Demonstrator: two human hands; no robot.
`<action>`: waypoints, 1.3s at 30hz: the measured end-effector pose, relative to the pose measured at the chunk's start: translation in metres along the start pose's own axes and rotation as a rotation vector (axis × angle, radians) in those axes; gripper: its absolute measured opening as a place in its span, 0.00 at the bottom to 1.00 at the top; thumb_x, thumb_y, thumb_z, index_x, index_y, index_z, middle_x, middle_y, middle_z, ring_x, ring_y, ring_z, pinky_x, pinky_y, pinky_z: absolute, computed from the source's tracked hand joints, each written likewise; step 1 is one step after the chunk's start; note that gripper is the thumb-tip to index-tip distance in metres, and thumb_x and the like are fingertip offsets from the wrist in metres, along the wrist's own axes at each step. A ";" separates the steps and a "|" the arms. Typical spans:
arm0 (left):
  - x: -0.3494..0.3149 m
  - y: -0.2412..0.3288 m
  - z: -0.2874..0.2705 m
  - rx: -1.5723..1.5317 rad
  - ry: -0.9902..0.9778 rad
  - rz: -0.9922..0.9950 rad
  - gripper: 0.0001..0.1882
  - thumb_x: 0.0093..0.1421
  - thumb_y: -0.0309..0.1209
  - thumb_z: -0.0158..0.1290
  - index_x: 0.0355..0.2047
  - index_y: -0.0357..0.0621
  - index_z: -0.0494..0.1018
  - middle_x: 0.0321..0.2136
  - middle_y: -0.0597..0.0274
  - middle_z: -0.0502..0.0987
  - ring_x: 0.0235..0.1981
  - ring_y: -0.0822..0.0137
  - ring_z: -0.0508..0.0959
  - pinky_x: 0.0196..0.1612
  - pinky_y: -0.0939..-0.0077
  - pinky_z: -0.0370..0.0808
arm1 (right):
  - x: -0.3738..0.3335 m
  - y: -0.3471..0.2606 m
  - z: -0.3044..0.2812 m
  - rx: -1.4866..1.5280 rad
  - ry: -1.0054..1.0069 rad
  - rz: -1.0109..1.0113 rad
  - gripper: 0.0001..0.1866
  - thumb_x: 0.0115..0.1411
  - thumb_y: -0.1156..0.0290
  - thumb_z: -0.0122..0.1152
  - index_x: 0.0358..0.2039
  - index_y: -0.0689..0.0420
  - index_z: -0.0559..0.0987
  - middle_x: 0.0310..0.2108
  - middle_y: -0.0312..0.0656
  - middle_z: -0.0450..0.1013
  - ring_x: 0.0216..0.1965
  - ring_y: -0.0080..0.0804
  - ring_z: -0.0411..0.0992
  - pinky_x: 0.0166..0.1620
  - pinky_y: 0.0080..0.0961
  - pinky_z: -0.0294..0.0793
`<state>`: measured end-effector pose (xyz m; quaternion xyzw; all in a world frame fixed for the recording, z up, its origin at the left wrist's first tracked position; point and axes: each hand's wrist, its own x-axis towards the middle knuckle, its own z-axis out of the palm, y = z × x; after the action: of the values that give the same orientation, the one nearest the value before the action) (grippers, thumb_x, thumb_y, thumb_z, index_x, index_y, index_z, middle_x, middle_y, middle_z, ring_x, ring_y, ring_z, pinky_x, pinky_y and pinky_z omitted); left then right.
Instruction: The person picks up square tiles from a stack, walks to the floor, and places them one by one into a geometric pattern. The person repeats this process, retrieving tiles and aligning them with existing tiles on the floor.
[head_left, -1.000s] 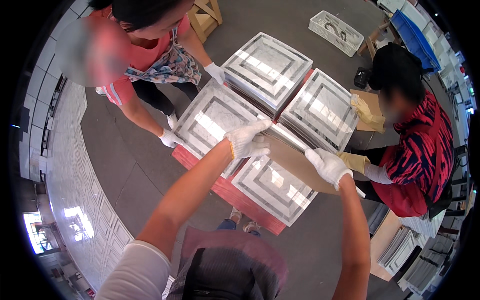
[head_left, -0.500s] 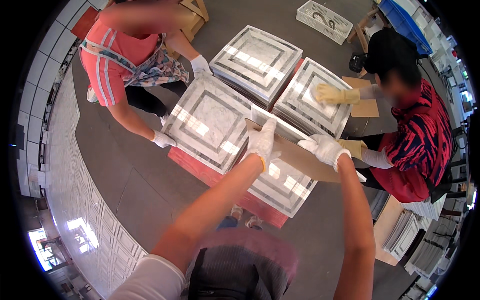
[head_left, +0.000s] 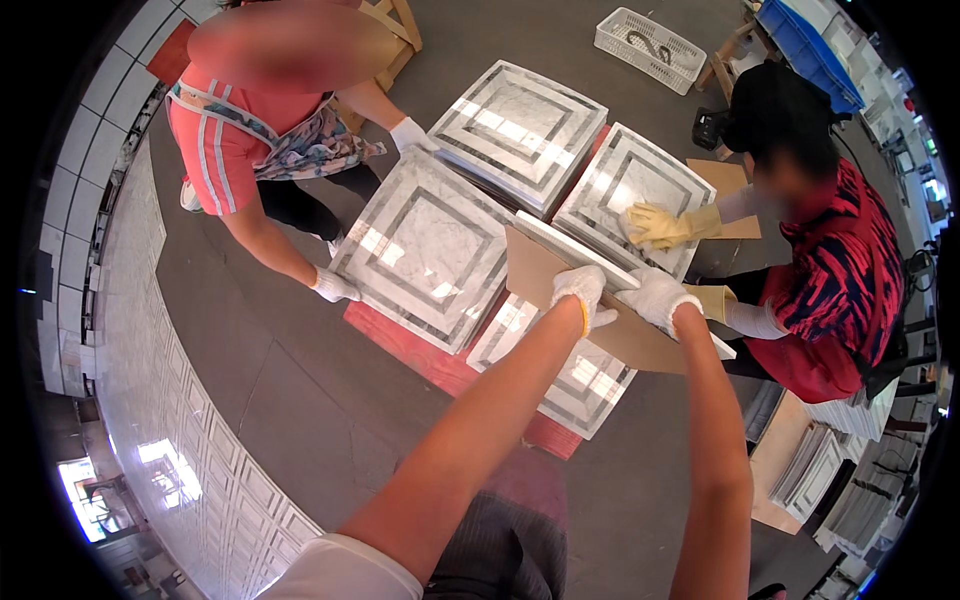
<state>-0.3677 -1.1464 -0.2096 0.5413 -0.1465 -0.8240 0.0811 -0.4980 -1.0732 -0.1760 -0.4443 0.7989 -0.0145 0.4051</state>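
Observation:
In front of me a marble-patterned tile stands tilted on edge, with a brown cardboard sheet along its near side. My left hand, in a white knit glove, is closed at the top edge of the cardboard. Gloved alike, my right hand grips the tile's upper edge farther right. Below the cardboard lies a stack of grey-and-white framed tiles. To the left, a co-worker's white-gloved hands hold the edges of another framed tile. A second co-worker's yellow-gloved hand presses on the right-hand stack.
A further tile stack stands at the far side. Red boards lie under the stacks. A white plastic basket sits on the floor at the back. Co-workers crouch left and right. Paneled tiles cover the floor at left.
My left hand has slid right along the cardboard, closer to my right hand. The yellow-gloved hand has moved toward me over its tile. The whole view has shifted slightly.

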 end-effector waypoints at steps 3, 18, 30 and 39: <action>0.003 -0.024 -0.040 0.260 -0.123 0.137 0.15 0.59 0.24 0.44 0.46 0.32 0.64 0.43 0.45 0.68 0.47 0.46 0.73 0.48 0.51 0.77 | -0.005 -0.007 0.002 -0.032 0.034 0.010 0.30 0.52 0.56 0.60 0.50 0.64 0.75 0.47 0.55 0.74 0.50 0.48 0.72 0.53 0.33 0.69; -0.324 0.045 -0.224 1.160 0.418 0.859 0.11 0.57 0.26 0.52 0.40 0.34 0.75 0.35 0.54 0.79 0.34 0.60 0.78 0.41 0.69 0.74 | -0.006 -0.002 -0.012 -0.032 0.025 0.009 0.27 0.51 0.54 0.59 0.50 0.53 0.77 0.45 0.52 0.75 0.48 0.48 0.72 0.52 0.36 0.69; -0.159 0.180 -0.134 1.473 0.553 1.610 0.26 0.52 0.26 0.53 0.54 0.49 0.69 0.44 0.51 0.77 0.39 0.52 0.79 0.38 0.66 0.76 | 0.000 -0.016 -0.006 -0.089 0.072 0.034 0.28 0.50 0.53 0.60 0.49 0.56 0.77 0.42 0.54 0.76 0.46 0.49 0.73 0.50 0.36 0.70; -0.053 0.311 0.009 1.920 0.684 1.719 0.27 0.55 0.27 0.48 0.57 0.55 0.63 0.41 0.59 0.76 0.42 0.53 0.76 0.41 0.61 0.74 | -0.004 -0.028 0.004 -0.076 0.042 0.030 0.25 0.53 0.54 0.57 0.50 0.50 0.78 0.45 0.49 0.75 0.48 0.46 0.73 0.51 0.36 0.70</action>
<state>-0.3627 -1.4229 -0.0576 0.2979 -0.9301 0.0942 0.1932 -0.4748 -1.0863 -0.1655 -0.4472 0.8136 0.0127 0.3713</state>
